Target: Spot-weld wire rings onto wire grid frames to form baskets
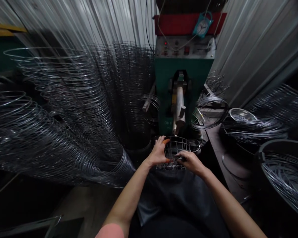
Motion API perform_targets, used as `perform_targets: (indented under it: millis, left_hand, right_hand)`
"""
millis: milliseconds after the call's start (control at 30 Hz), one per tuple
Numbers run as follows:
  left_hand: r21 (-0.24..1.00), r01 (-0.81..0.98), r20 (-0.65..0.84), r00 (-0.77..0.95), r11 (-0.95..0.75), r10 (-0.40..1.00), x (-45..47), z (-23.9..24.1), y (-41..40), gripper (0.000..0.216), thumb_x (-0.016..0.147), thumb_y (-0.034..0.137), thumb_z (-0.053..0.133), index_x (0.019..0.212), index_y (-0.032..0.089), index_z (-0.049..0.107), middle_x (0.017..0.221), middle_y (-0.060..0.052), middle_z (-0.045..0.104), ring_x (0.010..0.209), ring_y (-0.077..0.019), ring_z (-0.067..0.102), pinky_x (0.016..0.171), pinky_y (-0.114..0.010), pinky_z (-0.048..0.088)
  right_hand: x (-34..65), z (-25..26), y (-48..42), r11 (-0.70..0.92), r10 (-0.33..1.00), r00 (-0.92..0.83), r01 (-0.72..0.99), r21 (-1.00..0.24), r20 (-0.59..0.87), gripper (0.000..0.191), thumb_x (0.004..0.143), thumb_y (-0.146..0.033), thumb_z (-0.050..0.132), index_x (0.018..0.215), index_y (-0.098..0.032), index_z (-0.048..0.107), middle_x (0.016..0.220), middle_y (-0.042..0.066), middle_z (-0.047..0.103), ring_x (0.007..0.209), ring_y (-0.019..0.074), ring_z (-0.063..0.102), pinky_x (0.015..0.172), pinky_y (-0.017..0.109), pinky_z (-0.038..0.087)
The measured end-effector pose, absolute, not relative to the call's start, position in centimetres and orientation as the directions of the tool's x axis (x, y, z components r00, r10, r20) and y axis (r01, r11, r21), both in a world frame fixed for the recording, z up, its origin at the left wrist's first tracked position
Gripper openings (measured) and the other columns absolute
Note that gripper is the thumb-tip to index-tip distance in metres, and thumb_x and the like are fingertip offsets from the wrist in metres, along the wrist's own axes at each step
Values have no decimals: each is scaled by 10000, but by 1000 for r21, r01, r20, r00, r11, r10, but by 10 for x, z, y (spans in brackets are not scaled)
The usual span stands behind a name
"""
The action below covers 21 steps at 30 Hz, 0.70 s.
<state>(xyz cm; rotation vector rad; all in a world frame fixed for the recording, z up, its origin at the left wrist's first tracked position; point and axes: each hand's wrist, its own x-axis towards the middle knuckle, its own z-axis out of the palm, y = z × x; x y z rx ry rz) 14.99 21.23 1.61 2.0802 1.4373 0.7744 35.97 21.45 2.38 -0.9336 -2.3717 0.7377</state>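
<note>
In front of my body is a round wire basket (178, 145) of crossed metal wires, just below the electrode tip of a green spot-welding machine (161, 96). My left hand (159, 152) grips the basket's left side, with orange coverings on its thumb and a finger. On the near right part of the basket, my right hand (188, 160) has its fingers bent and pressed together at the wires. Whether it pinches a separate small piece there is too dark to tell. A bright spot shows where the electrode (175, 132) meets the basket's far rim.
Tall stacks of wire rings (64, 89) lean at the left. Wire hoops (211, 112) hang right of the machine. A black bin (265, 148) with bent wires and a bundle of rings (255, 129) stand farther right. A blue clock (202, 26) hangs above the control panel.
</note>
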Motion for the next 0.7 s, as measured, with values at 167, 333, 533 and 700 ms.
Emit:
perform_targets:
  millis: [167,333,533,700]
  left_hand:
    - [690,643,190,282,-332,940,148,16,217,1004,432,353,841,1307,188,376,1439,-185,237,1355,-387,147,1082,-598,147]
    - [690,633,221,276,-350,936,146,15,226,982,449,377,837,1300,179,388,1429,-190,252,1357,-371,158,1090,-571,164]
    - [692,631,234,264,-351,936,145,12,243,992,444,405,839,1297,172,388,1420,-182,255,1351,-352,186,1093,-526,202]
    - [668,657,251,242,-349,937,150,12,242,989,439,423,835,1285,153,401,1390,-191,282,1332,-356,223,1079,-523,231]
  right_hand:
    - [359,19,218,665,697,-651,431,-609,300,157,822,-200,538,917,-204,663,837,50,670,772,154,630,685,258,487]
    - [357,21,226,688,691,-642,442,-576,333,159,847,-219,518,914,-196,660,836,56,665,771,156,630,683,256,488]
    - [354,32,241,700,686,-651,466,-541,326,127,837,-190,531,868,-191,654,804,50,663,759,158,625,674,250,481]
    - [357,25,239,678,719,-598,495,-543,353,140,853,-207,520,902,-197,651,854,56,674,799,161,635,704,250,486]
